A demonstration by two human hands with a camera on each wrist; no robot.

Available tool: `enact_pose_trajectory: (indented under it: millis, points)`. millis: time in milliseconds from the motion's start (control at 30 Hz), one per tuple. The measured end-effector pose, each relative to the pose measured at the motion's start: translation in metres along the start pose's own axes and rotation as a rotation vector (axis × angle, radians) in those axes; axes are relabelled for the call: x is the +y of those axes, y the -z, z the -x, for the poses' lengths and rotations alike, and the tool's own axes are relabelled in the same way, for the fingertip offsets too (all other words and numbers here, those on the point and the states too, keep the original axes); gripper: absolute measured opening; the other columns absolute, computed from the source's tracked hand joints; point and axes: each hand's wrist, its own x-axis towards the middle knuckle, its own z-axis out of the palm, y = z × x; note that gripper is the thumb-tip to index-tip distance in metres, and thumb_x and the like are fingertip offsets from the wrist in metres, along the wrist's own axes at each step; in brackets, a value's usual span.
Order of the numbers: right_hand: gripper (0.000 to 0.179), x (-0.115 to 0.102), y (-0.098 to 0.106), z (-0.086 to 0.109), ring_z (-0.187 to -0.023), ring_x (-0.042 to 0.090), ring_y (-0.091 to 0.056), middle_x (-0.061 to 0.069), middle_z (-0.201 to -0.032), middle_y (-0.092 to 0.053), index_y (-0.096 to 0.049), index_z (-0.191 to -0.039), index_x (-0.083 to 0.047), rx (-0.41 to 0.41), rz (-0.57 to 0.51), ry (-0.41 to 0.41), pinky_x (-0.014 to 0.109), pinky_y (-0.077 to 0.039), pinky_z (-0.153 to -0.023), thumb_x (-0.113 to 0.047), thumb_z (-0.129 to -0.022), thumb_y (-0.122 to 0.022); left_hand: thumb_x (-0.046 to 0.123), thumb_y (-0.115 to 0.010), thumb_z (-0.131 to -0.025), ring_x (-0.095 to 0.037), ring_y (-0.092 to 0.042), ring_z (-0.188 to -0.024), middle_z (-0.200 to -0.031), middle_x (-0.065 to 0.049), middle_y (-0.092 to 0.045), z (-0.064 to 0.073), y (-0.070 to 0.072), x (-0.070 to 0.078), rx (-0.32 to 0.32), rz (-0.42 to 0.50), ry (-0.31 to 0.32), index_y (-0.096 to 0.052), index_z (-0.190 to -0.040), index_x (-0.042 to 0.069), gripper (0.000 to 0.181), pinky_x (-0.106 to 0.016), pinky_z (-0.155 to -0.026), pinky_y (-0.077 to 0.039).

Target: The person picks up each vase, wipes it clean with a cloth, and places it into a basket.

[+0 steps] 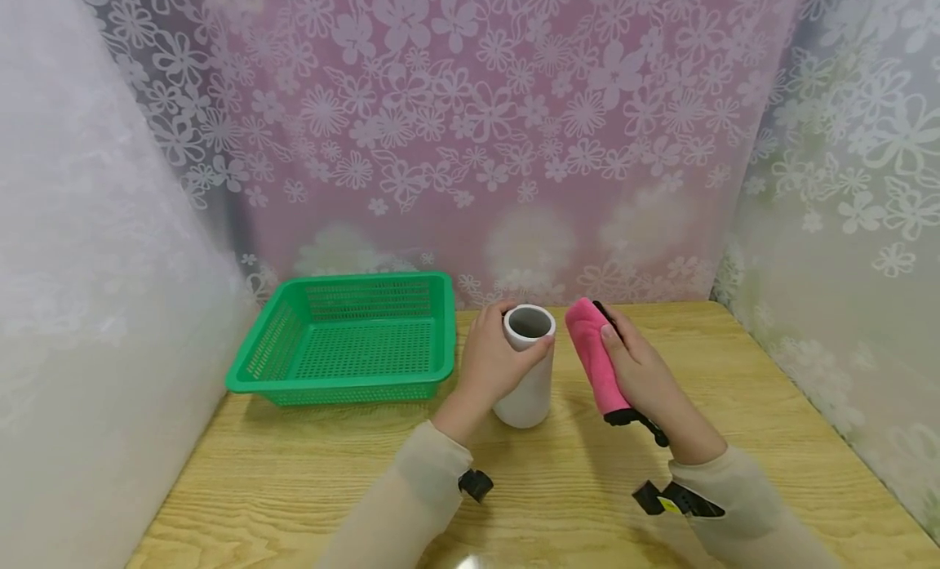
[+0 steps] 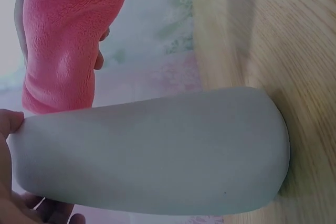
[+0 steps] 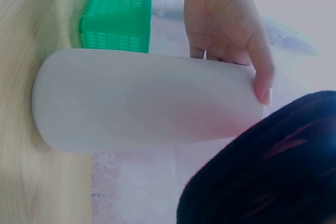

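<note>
A tall white vase (image 1: 525, 396) with a round open mouth stands upright on the wooden table. My left hand (image 1: 492, 355) grips it near the top, thumb on the near side of the rim and fingers round the back. To its right, my right hand (image 1: 648, 383) holds a fuzzy pink pouch-like roll (image 1: 593, 358) with black trim and a black cord, tilted above the table. In the left wrist view the pink roll (image 2: 68, 51) shows a black band at one end. The right wrist view shows its dark end close to the top of the vase (image 3: 136, 103).
A green perforated plastic basket (image 1: 360, 387) sits on the table (image 1: 294, 487) to the left of the vase. Behind and at both sides hang flower-patterned curtains (image 1: 477, 128). Each wrist wears a small black camera (image 1: 476, 485).
</note>
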Motion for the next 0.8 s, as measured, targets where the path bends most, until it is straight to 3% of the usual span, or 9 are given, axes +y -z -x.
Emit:
enact_pose_trajectory:
  millis: [267,567,667,800]
  points:
    - [0.058,0.0,-0.012,-0.005,-0.106,0.038,-0.056,0.025,-0.139,-0.047,-0.02,-0.16,-0.012,0.102,-0.001,0.062,0.054,-0.044,-0.089,-0.039,-0.11,-0.03,0.053,-0.076,-0.083,-0.018,-0.054,-0.116,-0.132,-0.001,-0.054,-0.006,0.003,-0.009,-0.091,0.089,-0.005,-0.05,-0.141,0.017,0.073,-0.041,-0.092,-0.051]
    - [0.05,-0.002,-0.031,-0.016,-0.102,0.026,-0.052,0.019,-0.129,-0.05,-0.028,-0.158,-0.012,0.276,-0.062,0.271,0.035,-0.045,-0.085,-0.021,-0.11,-0.037,0.052,-0.077,-0.084,-0.018,-0.054,-0.115,-0.132,0.0,-0.052,-0.008,0.007,-0.012,-0.151,0.177,0.012,-0.05,-0.143,0.019,0.073,-0.043,-0.093,-0.051]
    - [0.05,-0.003,-0.039,-0.019,-0.105,0.028,-0.05,0.02,-0.131,-0.048,-0.028,-0.158,-0.012,0.318,-0.083,0.298,0.038,-0.044,-0.086,-0.019,-0.109,-0.039,0.051,-0.077,-0.084,-0.019,-0.054,-0.116,-0.133,0.0,-0.051,-0.008,0.007,-0.013,-0.158,0.186,0.015,-0.049,-0.143,0.021,0.072,-0.044,-0.094,-0.051]
    - [0.053,-0.005,-0.05,-0.02,-0.108,0.033,-0.048,0.023,-0.137,-0.043,-0.024,-0.16,-0.016,0.362,-0.097,0.276,0.049,-0.043,-0.087,-0.019,-0.109,-0.04,0.049,-0.077,-0.085,-0.021,-0.054,-0.117,-0.135,-0.002,-0.051,-0.008,0.007,-0.014,-0.173,0.203,0.012,-0.048,-0.145,0.019,0.073,-0.045,-0.095,-0.05]
